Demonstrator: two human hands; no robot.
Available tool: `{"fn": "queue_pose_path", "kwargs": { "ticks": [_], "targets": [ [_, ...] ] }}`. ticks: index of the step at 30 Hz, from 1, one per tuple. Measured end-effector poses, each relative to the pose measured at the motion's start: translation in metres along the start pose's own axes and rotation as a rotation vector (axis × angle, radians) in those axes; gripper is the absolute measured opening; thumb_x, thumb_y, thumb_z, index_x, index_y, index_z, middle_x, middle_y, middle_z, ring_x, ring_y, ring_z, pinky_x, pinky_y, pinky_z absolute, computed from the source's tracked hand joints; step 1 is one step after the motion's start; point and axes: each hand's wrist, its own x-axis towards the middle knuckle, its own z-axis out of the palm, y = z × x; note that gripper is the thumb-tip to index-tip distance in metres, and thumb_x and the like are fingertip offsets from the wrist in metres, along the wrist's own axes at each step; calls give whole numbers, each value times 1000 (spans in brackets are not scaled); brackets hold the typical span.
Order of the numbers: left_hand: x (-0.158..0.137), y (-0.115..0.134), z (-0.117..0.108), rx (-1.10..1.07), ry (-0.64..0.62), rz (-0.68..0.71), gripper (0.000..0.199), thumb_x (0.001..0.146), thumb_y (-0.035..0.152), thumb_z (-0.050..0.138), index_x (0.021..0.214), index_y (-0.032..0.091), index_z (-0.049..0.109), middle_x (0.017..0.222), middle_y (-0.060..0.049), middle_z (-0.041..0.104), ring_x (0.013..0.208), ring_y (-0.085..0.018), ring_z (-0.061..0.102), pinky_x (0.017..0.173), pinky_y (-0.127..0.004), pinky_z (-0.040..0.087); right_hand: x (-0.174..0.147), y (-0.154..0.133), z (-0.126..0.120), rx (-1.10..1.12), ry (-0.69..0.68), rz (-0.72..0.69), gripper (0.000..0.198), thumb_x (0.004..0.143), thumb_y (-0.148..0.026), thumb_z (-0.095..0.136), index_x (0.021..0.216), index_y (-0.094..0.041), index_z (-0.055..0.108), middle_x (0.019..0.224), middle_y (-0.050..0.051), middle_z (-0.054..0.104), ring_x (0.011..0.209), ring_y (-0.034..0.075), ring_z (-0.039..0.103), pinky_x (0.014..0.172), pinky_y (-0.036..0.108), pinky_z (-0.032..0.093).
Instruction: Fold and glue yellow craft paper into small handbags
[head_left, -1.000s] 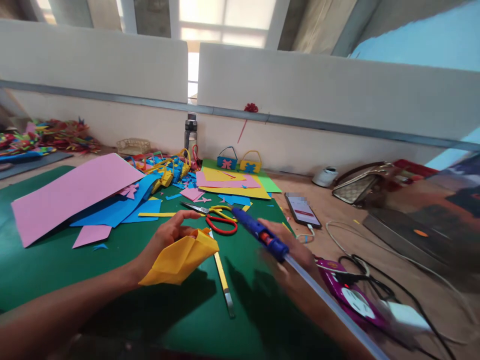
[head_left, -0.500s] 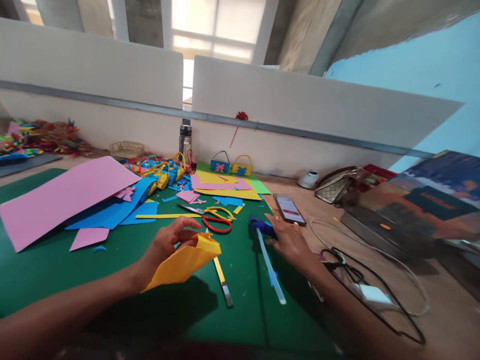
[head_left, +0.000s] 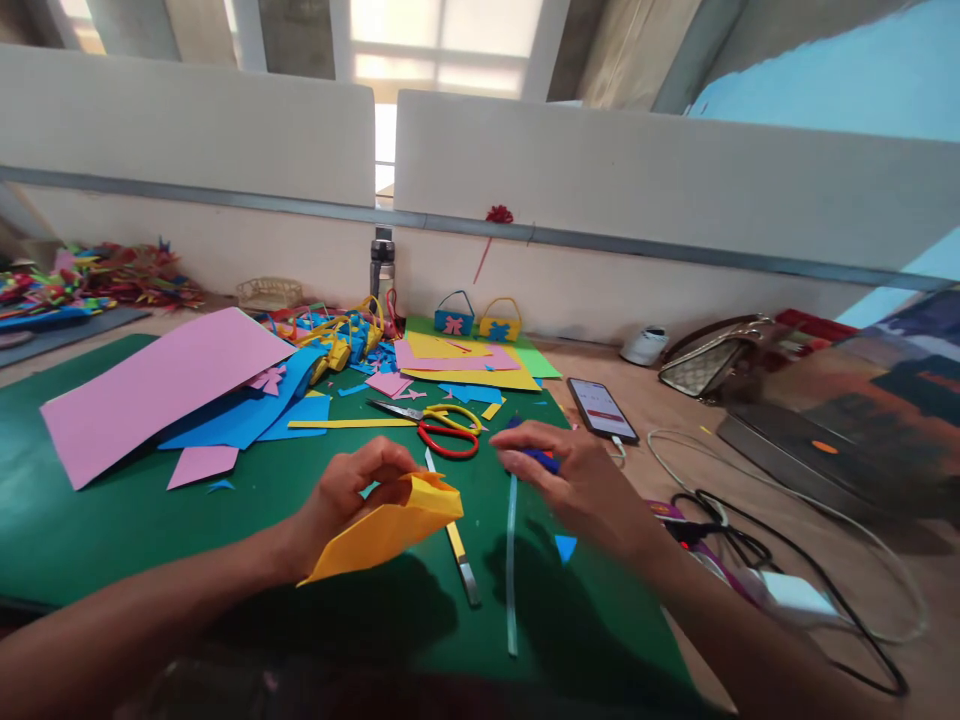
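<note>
My left hand [head_left: 349,495] is closed on a folded yellow paper bag [head_left: 390,525], holding it above the green mat. My right hand [head_left: 592,485] has its fingers round a dark blue glue gun [head_left: 541,460], most of which they hide. From the gun a long translucent glue stick [head_left: 511,570] points toward me. Between my hands a cutter knife [head_left: 463,565] lies on the mat, partly behind the bag. Just beyond it are scissors [head_left: 448,440] with red and yellow handles and a yellow strip [head_left: 349,424].
Pink sheets [head_left: 172,390] and blue sheets [head_left: 232,420] cover the mat's left. Behind are a heap of coloured pieces, two small finished bags [head_left: 454,320] and a bottle [head_left: 382,270]. A phone [head_left: 602,410], cables [head_left: 810,580] and a handbag [head_left: 694,365] lie right.
My right hand has closed over the glue gun and its glue stick has swung to point straight toward me. The view has turned slightly right. My left hand keeps hold of the yellow bag.
</note>
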Motion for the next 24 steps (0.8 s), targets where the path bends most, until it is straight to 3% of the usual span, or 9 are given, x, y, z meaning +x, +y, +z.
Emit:
{"fn": "queue_pose_path", "kwargs": {
  "ticks": [4,12,17,20,24],
  "targets": [
    [-1,5,0,148,-37,52,15,82,31,52,84,17,58,81,-5,67,64,-12,59,58,-21,45,10,-26,4,265,-174,-17,15,78,-18,51,77,-17,67,74,0,67,70,13,59,64,23,43],
    [-4,9,1,338,-67,159,12,81,23,50,82,20,62,70,-1,67,54,-9,57,52,-18,42,20,-27,13,482,-444,34,15,76,-16,53,71,-14,67,63,-2,62,59,9,53,57,20,40],
    [-4,0,-1,290,12,248,14,79,24,53,87,22,65,79,-4,69,63,-12,61,57,-20,45,17,-28,8,373,-413,-97,19,79,-15,49,81,-15,68,68,-1,65,64,10,56,59,20,41],
    [-4,0,-1,259,-17,318,17,80,26,52,90,22,66,64,-3,66,55,-13,59,56,-21,45,14,-28,7,294,-349,-165,18,77,-12,52,84,-15,68,77,0,67,71,10,59,66,21,43],
    [-6,-2,0,223,-49,306,23,77,37,57,90,22,68,43,0,54,52,-15,56,56,-24,44,12,-31,11,208,-286,-223,16,77,-11,53,82,-16,68,75,0,67,68,10,59,62,21,42]
  ]
}}
